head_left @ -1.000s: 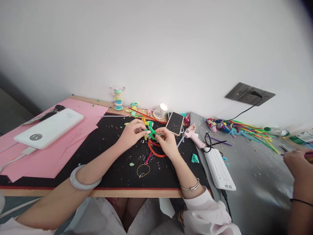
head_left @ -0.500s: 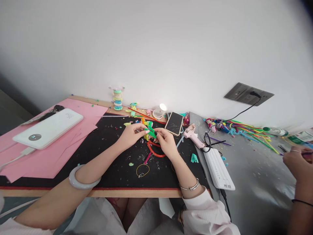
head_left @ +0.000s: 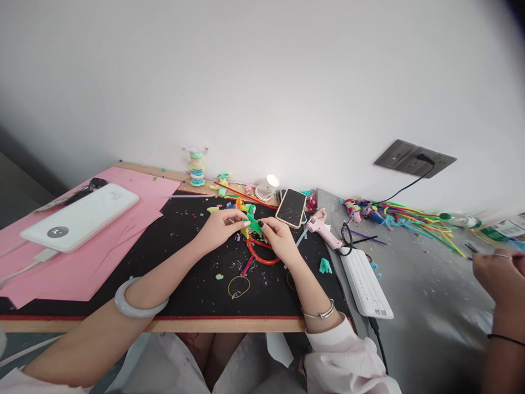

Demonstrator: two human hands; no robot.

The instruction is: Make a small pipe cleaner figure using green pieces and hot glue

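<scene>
Over the black mat (head_left: 184, 290), my left hand (head_left: 220, 227) pinches the left side of a green fuzzy pipe-cleaner piece (head_left: 254, 223). My right hand (head_left: 278, 235) grips the same piece from the right, thumb and fingers closed. Parts of the piece are hidden behind the fingertips. Right beneath the hands lie orange-red pipe-cleaner loops (head_left: 260, 258) and yellow and orange bits. A magenta stick (head_left: 248, 266) and a thin yellowish rubber band (head_left: 239, 287) lie nearer to me.
Pink sheets (head_left: 98, 268) carry a white power bank (head_left: 82, 216) at left. Behind the hands stand a paper cup (head_left: 267, 187) and a phone (head_left: 291, 207). At right are a pink glue gun (head_left: 325, 230), a second power bank (head_left: 366, 284), pipe cleaners (head_left: 426, 219) and another person's hand (head_left: 498, 273).
Both hands keep hold of the green piece, with only a slight shift of the fingers. The view has moved very slightly.
</scene>
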